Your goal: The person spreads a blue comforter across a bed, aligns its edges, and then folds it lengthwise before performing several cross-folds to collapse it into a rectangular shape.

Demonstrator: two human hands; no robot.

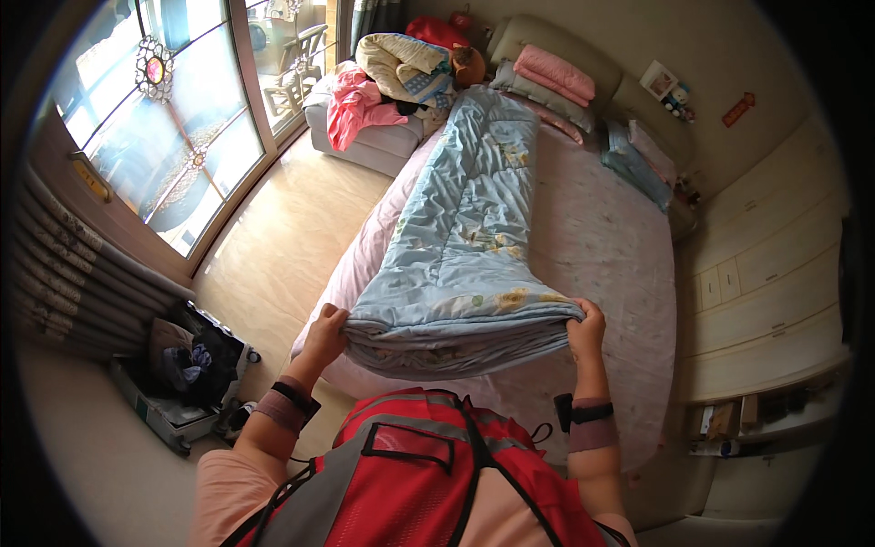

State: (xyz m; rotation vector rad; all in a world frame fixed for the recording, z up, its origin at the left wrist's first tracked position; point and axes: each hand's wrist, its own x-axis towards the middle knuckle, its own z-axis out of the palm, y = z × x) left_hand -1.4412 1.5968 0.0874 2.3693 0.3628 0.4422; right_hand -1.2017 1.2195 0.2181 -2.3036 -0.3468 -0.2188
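Observation:
A light blue quilt (472,225) with yellow flowers lies lengthwise over the bed, folded into a long strip of several layers. Its near end spreads wider and is lifted between my hands. My left hand (330,331) grips the near left corner, and my right hand (586,324) grips the near right corner. Between them the stacked layers sag a little. Beneath the quilt is a pink bed sheet (601,260), bare mostly on the right side. How much of the near end touches the mattress cannot be told.
A grey upholstered bench (369,142) at the far left holds heaped bedding (403,65) and pink cloth (355,106). Pillows (547,96) lie by the headboard (526,34). An open suitcase (167,410) with clothes stands on the floor at left, near a curtain (89,260). Cabinets (759,273) line the right.

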